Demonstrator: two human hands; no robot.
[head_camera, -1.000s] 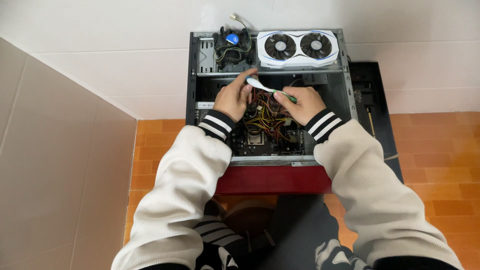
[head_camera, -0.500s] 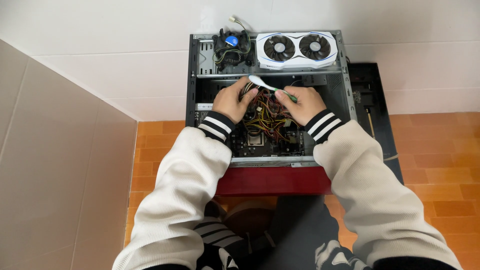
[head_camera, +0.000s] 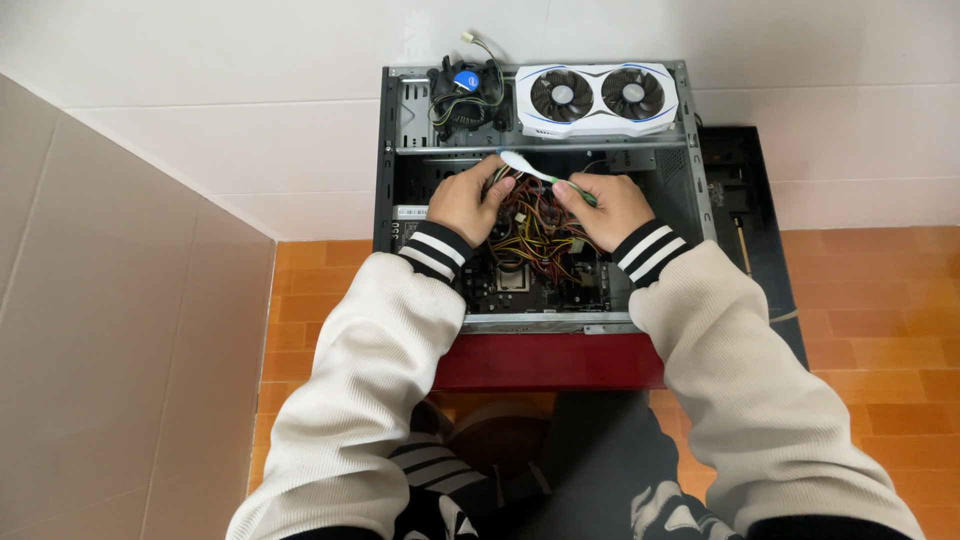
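R hand (head_camera: 612, 207) fingers pinch brush (head_camera: 540, 173), head pointing up-left; L hand (head_camera: 466, 198) curled on cables (head_camera: 528, 222).

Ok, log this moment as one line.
left hand: on bundled coloured wires | right hand: holds white-and-green thin tool | open grey metal computer case

Both arms are covered by cream-white knitted sleeves (head_camera: 370, 400) that look thick and soft. Each sleeve ends in a ribbed black cuff (head_camera: 435, 250) with white stripes. The left hand (head_camera: 465, 200) and right hand (head_camera: 610, 208) are bare, without gloves.
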